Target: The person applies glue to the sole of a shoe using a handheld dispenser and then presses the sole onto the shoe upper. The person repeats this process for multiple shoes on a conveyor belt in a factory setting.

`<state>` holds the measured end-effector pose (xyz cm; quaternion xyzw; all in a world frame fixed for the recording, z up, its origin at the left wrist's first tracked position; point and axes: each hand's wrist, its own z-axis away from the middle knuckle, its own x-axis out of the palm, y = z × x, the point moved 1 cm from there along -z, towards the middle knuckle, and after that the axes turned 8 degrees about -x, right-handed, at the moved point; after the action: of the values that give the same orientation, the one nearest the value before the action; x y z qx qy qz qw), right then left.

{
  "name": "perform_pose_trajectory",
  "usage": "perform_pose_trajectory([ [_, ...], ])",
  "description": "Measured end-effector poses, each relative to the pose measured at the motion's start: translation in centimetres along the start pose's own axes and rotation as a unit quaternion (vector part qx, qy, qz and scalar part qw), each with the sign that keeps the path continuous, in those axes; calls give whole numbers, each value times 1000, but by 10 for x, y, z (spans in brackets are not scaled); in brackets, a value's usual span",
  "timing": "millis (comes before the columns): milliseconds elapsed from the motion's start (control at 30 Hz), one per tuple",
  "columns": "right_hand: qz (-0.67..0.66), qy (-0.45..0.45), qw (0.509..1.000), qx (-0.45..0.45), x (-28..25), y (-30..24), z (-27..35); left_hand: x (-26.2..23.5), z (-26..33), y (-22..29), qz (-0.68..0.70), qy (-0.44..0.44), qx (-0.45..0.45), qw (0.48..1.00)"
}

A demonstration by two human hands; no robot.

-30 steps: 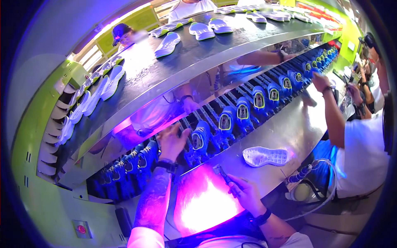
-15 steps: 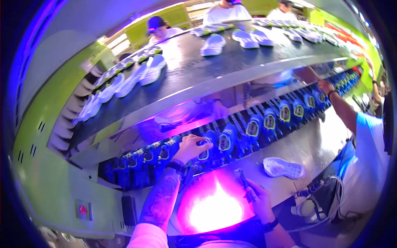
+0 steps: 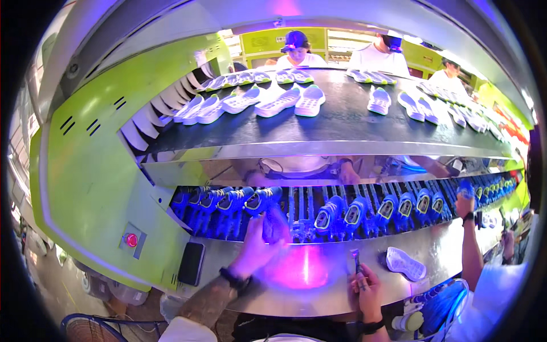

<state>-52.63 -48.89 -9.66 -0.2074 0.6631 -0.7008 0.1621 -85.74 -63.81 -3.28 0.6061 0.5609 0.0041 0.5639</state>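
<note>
So there's a silver metal bench (image 3: 336, 259) up front, with a flat black rectangular case (image 3: 192, 264) on its left end and a white ridged sole (image 3: 405, 264) on its right. Behind the bench: a row of blue laced shoes (image 3: 355, 212), then a dark flat belt (image 3: 359, 126) with white soles (image 3: 310, 101) on it. Green metal cabinet (image 3: 85, 151) sits left of the belt. Left hand (image 3: 255, 249) is in front of the row, right hand (image 3: 366, 290) between that and the loose sole.
</note>
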Motion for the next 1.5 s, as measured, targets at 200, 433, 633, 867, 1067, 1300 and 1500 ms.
perform_pose_trajectory([
  [200,228,-119,929,-268,108,-103,41,-43,122,30,273,25,-65,960],
  [433,211,-165,933,-241,129,-133,89,-77,115,45,63,85,185,977],
  [633,215,-154,931,-254,130,-152,73,-106,124,39,-31,-22,302,953],
  [867,260,-160,922,-239,138,-155,56,-122,113,53,-88,-7,432,897],
  [1067,233,-167,943,-168,143,-153,69,-128,107,48,-105,5,420,901],
  [1300,237,-147,955,-105,145,-137,95,-124,108,39,-92,7,391,916],
  [1500,215,-152,960,-98,127,-117,123,-119,112,32,-84,18,362,928],
])
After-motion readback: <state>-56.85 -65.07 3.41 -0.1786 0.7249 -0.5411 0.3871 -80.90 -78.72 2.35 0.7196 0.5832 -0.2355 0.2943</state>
